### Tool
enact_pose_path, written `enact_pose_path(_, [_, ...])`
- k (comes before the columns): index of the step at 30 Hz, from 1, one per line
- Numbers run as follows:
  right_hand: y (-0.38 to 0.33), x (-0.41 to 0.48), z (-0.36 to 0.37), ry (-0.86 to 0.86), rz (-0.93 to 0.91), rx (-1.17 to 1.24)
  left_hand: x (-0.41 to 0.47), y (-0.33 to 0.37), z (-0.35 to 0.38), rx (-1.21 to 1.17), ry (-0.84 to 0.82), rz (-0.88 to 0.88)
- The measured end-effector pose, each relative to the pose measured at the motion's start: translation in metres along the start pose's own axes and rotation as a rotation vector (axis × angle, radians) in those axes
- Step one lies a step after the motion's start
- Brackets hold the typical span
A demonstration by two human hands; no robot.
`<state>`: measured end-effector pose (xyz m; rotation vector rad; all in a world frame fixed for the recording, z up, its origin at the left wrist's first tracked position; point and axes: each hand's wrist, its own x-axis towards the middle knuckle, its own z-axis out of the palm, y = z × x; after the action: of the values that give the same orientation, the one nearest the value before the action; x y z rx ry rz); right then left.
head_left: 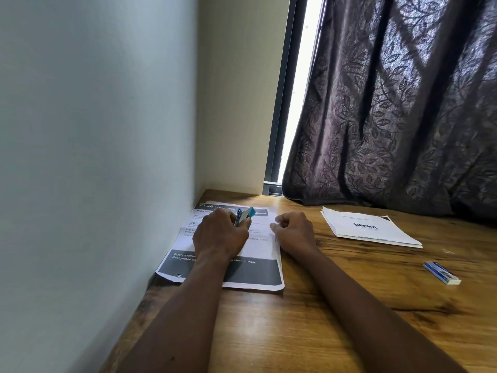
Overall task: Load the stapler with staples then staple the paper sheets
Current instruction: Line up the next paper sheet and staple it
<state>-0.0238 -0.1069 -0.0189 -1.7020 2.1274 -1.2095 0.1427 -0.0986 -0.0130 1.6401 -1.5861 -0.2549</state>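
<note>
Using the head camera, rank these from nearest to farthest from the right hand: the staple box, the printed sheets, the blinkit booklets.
1. The printed sheets: their right edge lies at the fingers of the right hand.
2. The blinkit booklets: to its right, toward the curtain.
3. The staple box: farthest right, nearer the person.

Dim room; daylight glares white through the narrow window gap (298, 90) beside the backlit dark leaf-patterned curtain (403, 103). The small blue-and-white staple box (442, 273) is blurred; wide-angle distortion tilts edges.
</note>
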Motion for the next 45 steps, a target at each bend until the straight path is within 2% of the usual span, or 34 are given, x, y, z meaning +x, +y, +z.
enact_pose_path(8, [-0.004, -0.005, 0.006, -0.068, 0.004, -0.122, -0.002, -0.003, -0.002, -0.051, -0.002, 0.025])
enact_pose_path(13, [-0.005, 0.001, 0.008, -0.111, 0.112, -0.014, -0.001, -0.004, -0.001, -0.107, 0.01, 0.032])
enact_pose_path(17, [-0.004, 0.002, 0.012, -0.061, 0.106, 0.021, 0.0, -0.002, -0.001, -0.124, 0.039, 0.055])
enact_pose_path(23, [0.01, 0.009, -0.012, 0.192, 0.197, 0.315, -0.002, 0.005, 0.0, -0.101, 0.122, 0.199])
enact_pose_path(28, [0.042, 0.021, -0.064, 0.569, 0.27, 0.372, -0.006, 0.009, 0.001, -0.005, 0.07, 0.306])
enact_pose_path(31, [0.065, 0.027, -0.087, 0.695, 0.317, 0.489, -0.007, 0.007, 0.001, 0.109, -0.017, 0.305])
enact_pose_path(35, [0.091, 0.027, -0.09, 0.642, 0.348, 0.611, -0.003, 0.004, 0.003, 0.193, -0.124, 0.284])
enact_pose_path(38, [0.1, 0.025, -0.095, 0.601, 0.318, 0.647, -0.002, 0.005, 0.003, 0.191, -0.127, 0.275])
enact_pose_path(43, [0.114, 0.026, -0.108, 0.548, 0.305, 0.74, -0.007, 0.026, 0.001, -0.07, 0.06, 0.34])
enact_pose_path(45, [0.114, 0.029, -0.12, 0.582, 0.238, 0.678, -0.004, 0.045, 0.001, -0.189, 0.059, 0.347])
